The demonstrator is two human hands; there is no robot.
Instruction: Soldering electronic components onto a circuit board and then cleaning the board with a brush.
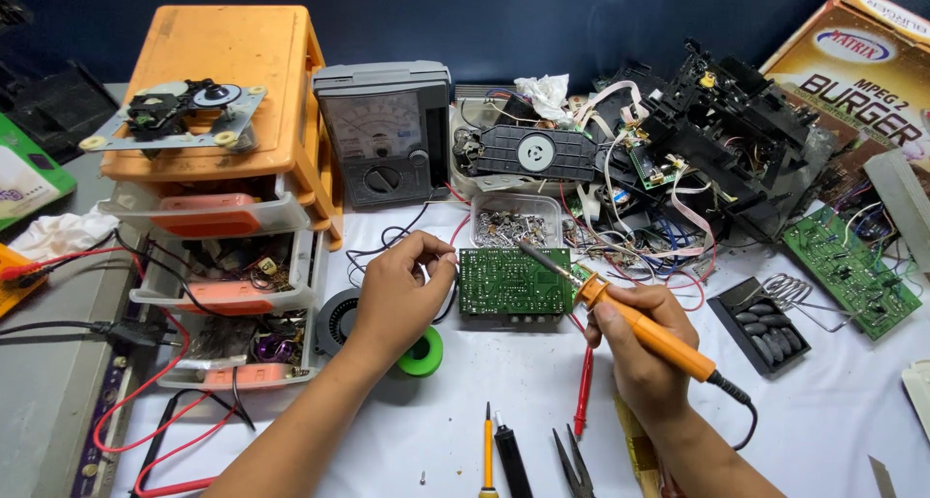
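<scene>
My right hand [635, 338] is wrapped around the orange soldering iron [644, 328], tip on the green circuit board [511, 281] lying on the bench, while my left-hand fingers [431, 251] pinch its edge. Honestly, the tip sits close enough that one slip could burn me or bridge pads, and the red wires [155, 382] could snag.

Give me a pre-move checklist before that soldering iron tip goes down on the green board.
1. Right hand has a firm hold on the orange soldering iron: ok.
2. Left hand steadies the green circuit board at its left edge: ok.
3. Iron tip over the board: ok.
4. Tip hot: cannot tell.
5. Solder fed to the joint: cannot tell.
6. Red probe and screwdriver lie apart from the board: ok.
</scene>
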